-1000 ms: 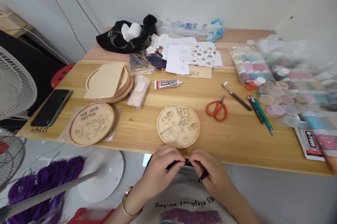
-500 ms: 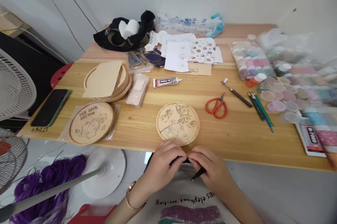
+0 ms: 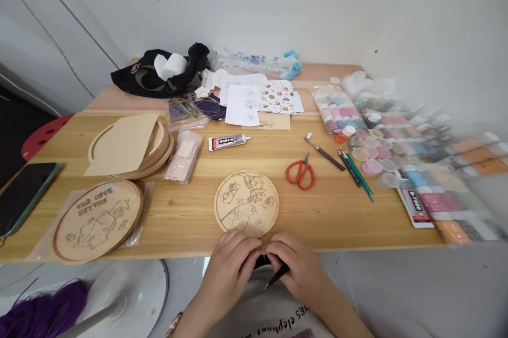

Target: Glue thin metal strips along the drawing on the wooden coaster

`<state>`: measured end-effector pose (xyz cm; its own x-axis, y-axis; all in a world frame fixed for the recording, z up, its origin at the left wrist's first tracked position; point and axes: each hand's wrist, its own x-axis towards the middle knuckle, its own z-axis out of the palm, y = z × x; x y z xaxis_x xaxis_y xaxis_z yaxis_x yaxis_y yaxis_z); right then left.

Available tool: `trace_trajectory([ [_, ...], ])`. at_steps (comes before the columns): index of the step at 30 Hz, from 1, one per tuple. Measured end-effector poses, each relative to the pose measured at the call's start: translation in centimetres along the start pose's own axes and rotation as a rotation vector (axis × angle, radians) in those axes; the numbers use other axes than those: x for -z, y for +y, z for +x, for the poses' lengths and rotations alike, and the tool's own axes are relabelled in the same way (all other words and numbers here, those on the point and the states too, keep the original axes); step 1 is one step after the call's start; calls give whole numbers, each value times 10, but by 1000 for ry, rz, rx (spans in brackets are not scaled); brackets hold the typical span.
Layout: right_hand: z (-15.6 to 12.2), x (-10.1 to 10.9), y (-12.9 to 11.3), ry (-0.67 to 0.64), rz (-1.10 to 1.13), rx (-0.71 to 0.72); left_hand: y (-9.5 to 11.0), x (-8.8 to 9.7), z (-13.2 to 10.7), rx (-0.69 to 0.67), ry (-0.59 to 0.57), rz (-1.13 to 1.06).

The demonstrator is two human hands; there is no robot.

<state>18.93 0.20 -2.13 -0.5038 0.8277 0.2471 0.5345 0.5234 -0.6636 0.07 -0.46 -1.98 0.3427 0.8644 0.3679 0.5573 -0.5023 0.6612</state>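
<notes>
In my feed, left hand (image 3: 228,269) and right hand (image 3: 296,266) press together, pinching a small black piece (image 3: 262,261); a slim black tool (image 3: 275,276) juts below the grip, a drawn wooden disc (image 3: 246,203) just ahead.

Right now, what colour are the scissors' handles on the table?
Orange-red: the scissors' handles show best in the head view.

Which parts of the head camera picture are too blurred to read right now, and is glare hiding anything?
In the head view, the glitter packets at the right smear into streaks, their labels unreadable; the wooden disc, left hand and right hand stay fairly sharp. The head view's light is soft and even, without strong glare, though the wide lens bends the table edge.
</notes>
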Motion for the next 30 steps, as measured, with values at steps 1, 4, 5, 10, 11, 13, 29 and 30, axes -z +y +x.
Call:
trace_trajectory([
  [1,-1,0,1,9,-2,-1,0,0,0,4,12,24],
  [4,-3,-2,5,29,1,-16,-2,0,-1,5,41,85],
  [5,-3,-3,7,32,5,-23,-2,0,-1,2,48,98],
  [10,-4,-4,8,93,-1,-22,-4,0,-5,-5,70,133],
  [11,-3,-4,8,112,-9,-17,-4,-1,-6,-5,75,139],
  [13,-2,-4,6,158,-24,-4,-5,-2,-7,-6,82,148],
  [29,-9,23,-26,453,-245,207,-9,-9,-7,-52,133,192],
  [30,-11,21,-27,437,-256,229,-8,-9,-7,-49,138,196],
])
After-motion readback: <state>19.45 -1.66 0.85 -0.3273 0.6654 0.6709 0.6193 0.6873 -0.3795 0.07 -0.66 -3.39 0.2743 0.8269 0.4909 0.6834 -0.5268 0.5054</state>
